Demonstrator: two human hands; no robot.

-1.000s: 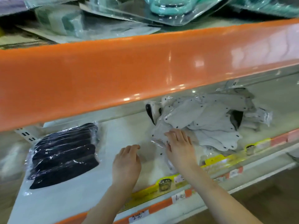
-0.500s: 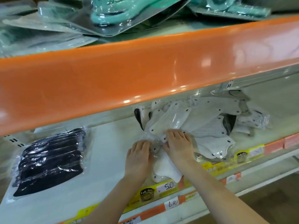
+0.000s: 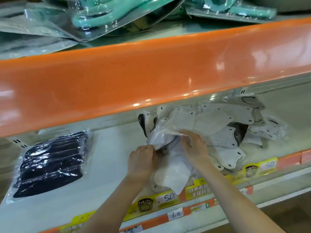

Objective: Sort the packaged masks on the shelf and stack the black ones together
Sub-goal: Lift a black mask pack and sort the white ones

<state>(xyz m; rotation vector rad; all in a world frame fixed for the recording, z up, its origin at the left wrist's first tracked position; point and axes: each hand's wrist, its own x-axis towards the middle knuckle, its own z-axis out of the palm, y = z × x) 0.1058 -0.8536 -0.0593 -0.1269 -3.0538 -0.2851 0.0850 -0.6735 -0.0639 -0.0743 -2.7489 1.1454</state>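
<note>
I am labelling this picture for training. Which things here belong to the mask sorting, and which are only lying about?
Belong to the job:
black stack, at shelf left
white pile, with black packs partly buried
left hand, at the pile's edge
right hand, on the pile

Lying about:
teal packs, upper shelf
price tags, shelf edge

1. The stack of black masks (image 3: 50, 163) at left is black under clear, glossy wrap.
2. The heap of white masks (image 3: 217, 130) at right is white with small black dots along the edges; black patches show between the packets.
3. The shelf (image 3: 109, 158) is pale cream.
4. The upper shelf's edge (image 3: 151, 74) is shiny orange.
5. The price strip (image 3: 198, 190) near the front is yellow and orange with white tags.
6. The far blister packs (image 3: 104, 12) hold mint-green items.
</note>
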